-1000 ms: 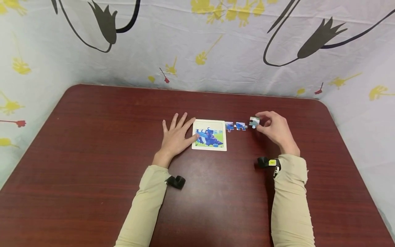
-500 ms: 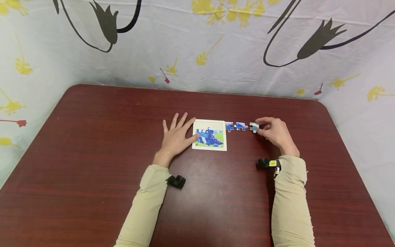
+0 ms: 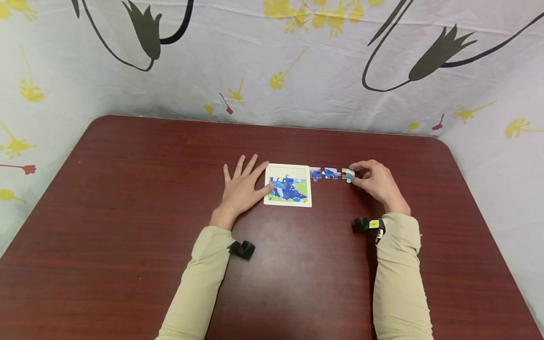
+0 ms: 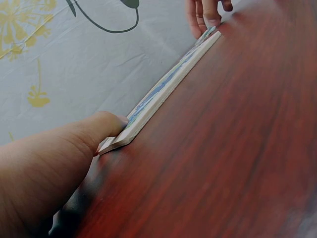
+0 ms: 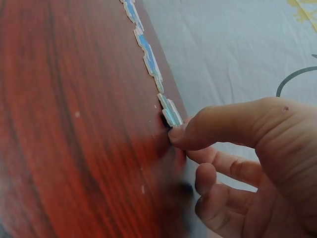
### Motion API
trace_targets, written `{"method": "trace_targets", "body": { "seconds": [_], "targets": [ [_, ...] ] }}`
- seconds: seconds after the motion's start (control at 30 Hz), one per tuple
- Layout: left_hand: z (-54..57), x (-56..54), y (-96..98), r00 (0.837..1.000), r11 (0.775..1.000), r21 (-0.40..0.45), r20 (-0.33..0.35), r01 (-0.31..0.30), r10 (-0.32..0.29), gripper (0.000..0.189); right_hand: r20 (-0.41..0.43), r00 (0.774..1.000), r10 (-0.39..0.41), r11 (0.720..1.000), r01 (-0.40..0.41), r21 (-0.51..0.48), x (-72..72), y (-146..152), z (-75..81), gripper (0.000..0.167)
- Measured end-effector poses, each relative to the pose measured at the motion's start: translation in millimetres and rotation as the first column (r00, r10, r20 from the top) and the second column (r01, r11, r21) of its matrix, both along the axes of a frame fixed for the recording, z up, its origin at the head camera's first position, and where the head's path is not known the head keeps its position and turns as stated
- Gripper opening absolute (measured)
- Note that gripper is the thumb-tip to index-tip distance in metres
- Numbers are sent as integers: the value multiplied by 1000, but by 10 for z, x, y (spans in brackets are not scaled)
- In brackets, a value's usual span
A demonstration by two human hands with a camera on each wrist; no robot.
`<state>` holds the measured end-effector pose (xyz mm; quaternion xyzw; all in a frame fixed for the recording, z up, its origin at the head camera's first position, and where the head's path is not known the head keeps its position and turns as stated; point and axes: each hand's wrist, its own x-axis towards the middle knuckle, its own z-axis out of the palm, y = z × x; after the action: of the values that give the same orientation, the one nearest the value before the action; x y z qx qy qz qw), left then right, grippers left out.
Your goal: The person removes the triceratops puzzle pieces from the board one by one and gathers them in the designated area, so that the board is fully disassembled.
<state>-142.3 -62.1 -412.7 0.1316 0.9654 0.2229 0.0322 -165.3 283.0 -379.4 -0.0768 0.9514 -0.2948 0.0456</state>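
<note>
My left hand (image 3: 242, 192) lies spread at the left side of a square puzzle tray (image 3: 288, 205), its thumb over the tray's edge. The lower part of the tray shows a blue dinosaur picture; a pale bare strip runs along its top. My right hand (image 3: 379, 183) pinches a green-and-white jigsaw piece (image 3: 348, 174) between thumb and fingertips, low over the table. Left of that piece lies a blue jigsaw piece (image 3: 331, 173), and another blue piece (image 3: 315, 173) sits right at the tray's right edge. In the right wrist view the pinched piece (image 5: 171, 111) lines up with the others.
The dark red wooden table (image 3: 127, 226) extends all round the tray. A white cloth (image 3: 255, 56) with plant prints hangs behind its far edge. Black wrist cameras sit on both sleeves, the left camera (image 3: 242, 250) and the right camera (image 3: 361, 225) close over the table.
My right hand has lowered the green-and-white piece toward the table and shifted it slightly left, toward the blue pieces. My left hand has stayed in place on the tray.
</note>
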Motion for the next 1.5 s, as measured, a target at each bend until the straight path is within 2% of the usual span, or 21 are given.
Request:
{"method": "trace_targets", "body": {
  "seconds": [0.17, 0.37, 0.47, 0.57, 0.77, 0.9, 1.03, 1.13, 1.2, 1.3, 1.5],
  "targets": [
    [-8, -8, 1, 1000, 1000, -9, -5, -2, 2, 69, 9, 1000, 7, 1000, -7, -12, -8, 7, -6, 32],
    [-10, -1, -5, 1000, 1000, -5, -1, -3, 3, 69, 7, 1000, -10, 997, 11, -71, 8, 13, 41, 49],
    [-12, -1, -4, 1000, 1000, -7, -1, -2, 2, 69, -28, 999, -37, 995, 34, -99, 27, 11, 105, 50],
    [-15, -5, -2, 1000, 1000, -10, -3, -2, 2, 69, -98, 994, -41, 992, 29, -119, 38, -41, 172, 44],
    [-17, -6, -3, 1000, 1000, -11, -1, -3, 2, 69, -240, 970, 35, 983, -76, -165, 18, -341, 240, 30],
    [-14, -5, -5, 1000, 1000, -13, 2, -4, 4, 69, -269, 951, 152, 969, -197, -150, 25, -690, 233, 24],
    [-12, -12, 2, 1000, 1000, -19, 3, -7, 7, 70, -207, 926, 316, 938, -338, -79, 78, -1079, 163, 24],
    [-6, -18, 12, 1000, 1000, -28, 6, -2, 2, 69, -131, 905, 405, 914, -406, 13, 137, -1321, 93, 32],
    [-6, -22, 16, 1000, 999, -38, 6, 1, 0, 69, -91, 900, 426, 904, -419, 85, 177, -1428, 58, 38],
    [-3, -17, 6, 1000, 999, -49, 5, -4, 4, 69, -58, 906, 419, 902, -409, 140, 209, -1513, 21, 45],
    [7, -7, -30, 1000, 1000, -19, 0, 4, -4, 71, -60, 903, 425, 902, -417, 115, 194, -1521, -12, 44]
  ]
}}
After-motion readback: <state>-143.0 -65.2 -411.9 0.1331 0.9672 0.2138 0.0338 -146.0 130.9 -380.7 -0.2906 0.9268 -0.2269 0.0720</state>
